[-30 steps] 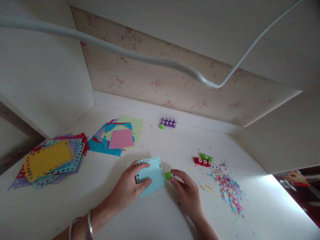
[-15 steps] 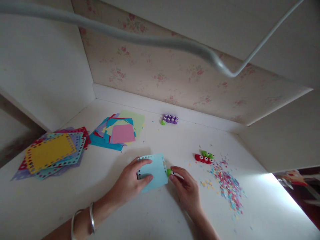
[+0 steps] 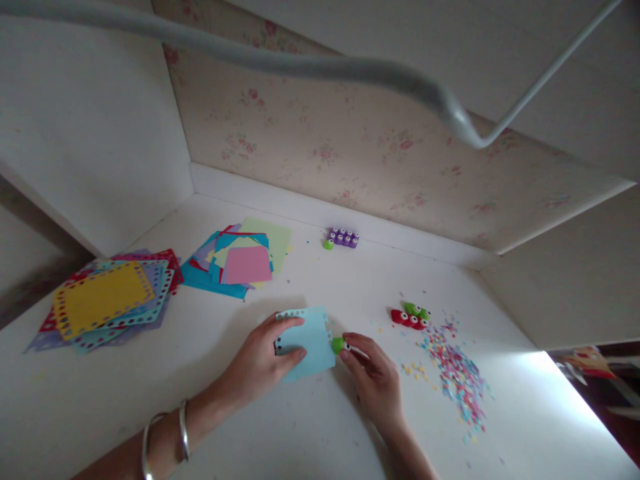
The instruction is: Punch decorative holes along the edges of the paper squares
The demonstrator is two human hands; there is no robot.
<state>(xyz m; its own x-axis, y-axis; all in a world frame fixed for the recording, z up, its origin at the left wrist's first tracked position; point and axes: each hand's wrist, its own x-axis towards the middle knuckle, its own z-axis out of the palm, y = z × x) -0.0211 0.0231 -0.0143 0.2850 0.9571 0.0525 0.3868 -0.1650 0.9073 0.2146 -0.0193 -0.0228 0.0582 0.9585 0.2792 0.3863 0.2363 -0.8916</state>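
My left hand [image 3: 267, 353] grips a light blue sheet of paper [image 3: 313, 350] by its left side, thumb and fingers on its face. Small punched holes run along the sheet's left, top and upper right edges. Between the fingertips of my right hand [image 3: 373, 373] is a small green craft punch [image 3: 339, 345], set at the sheet's right edge below the holes there. Whether the paper lies in the punch's slot I cannot tell.
Punched colored sheets [image 3: 103, 300] are piled at the left, with plain colored paper [image 3: 247, 265] beside them. Purple punches [image 3: 343, 237] and one green punch [image 3: 329, 245] stand at the back. Red punches [image 3: 409, 319], green punches [image 3: 417, 310] and a confetti heap [image 3: 460, 373] lie at the right.
The green punch shows slightly more between my right fingertips at the sheet's edge. Both hands keep nearly the same place; the whole view has shifted a little.
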